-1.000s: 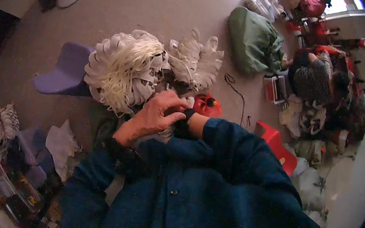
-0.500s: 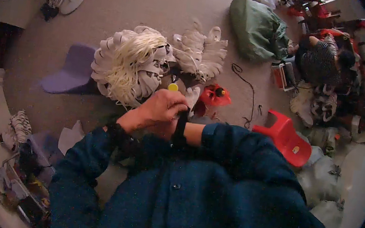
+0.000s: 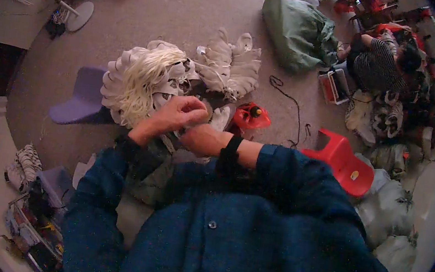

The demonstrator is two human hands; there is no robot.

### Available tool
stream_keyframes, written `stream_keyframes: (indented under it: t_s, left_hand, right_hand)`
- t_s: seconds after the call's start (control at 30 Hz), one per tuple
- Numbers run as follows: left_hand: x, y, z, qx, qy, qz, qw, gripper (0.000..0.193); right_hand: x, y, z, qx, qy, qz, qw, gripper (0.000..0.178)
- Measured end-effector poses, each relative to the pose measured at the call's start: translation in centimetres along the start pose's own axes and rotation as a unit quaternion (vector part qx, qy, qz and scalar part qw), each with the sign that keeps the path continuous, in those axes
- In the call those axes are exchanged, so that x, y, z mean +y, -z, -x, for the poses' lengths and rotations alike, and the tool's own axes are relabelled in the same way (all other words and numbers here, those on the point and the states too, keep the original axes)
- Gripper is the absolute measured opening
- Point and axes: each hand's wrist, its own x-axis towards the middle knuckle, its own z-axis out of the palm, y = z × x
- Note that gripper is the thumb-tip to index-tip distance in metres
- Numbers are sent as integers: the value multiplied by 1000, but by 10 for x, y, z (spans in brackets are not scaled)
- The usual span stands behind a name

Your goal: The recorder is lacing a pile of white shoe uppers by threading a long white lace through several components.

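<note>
My left hand (image 3: 180, 113) is raised in front of my chest, its fingers bent together and pointing right. Just below and right of it, my right hand (image 3: 204, 140) is curled closed, with a black band (image 3: 231, 149) round the wrist. Whatever lies between the fingers is hidden. Beyond my left hand sits a large bundle of off-white shoe uppers (image 3: 119, 80), topped by a hank of cream laces (image 3: 149, 85). A second stack of pale uppers (image 3: 244, 64) lies behind it. To the right of my hands is a red plastic bag (image 3: 250, 119) with a dark, yellow-topped thing in it.
A purple chair (image 3: 83, 95) stands at left and a red plastic stool (image 3: 344, 165) at right. A green sack (image 3: 298, 33) lies farther off, near a dark cord (image 3: 295, 99). A person in a striped top (image 3: 377, 64) sits at far right. A fan (image 3: 78, 16) stands at far left.
My left hand has shifted left and up, off my right wrist. My right hand now shows below it, and the black band is in plainer sight. The yellow disc beyond my hands is no longer visible.
</note>
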Motion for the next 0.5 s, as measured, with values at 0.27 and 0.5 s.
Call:
stream_keyframes:
  t_s: [0.27,0.5]
  left_hand:
    - [29,-86,5,281,-275,-258,883,29]
    - [12,-106,6,271,-120,-115,948,39]
  right_hand:
    - [44,22,9,16,-294,51,954,16]
    - [65,6,5,54,-332,167,927,17]
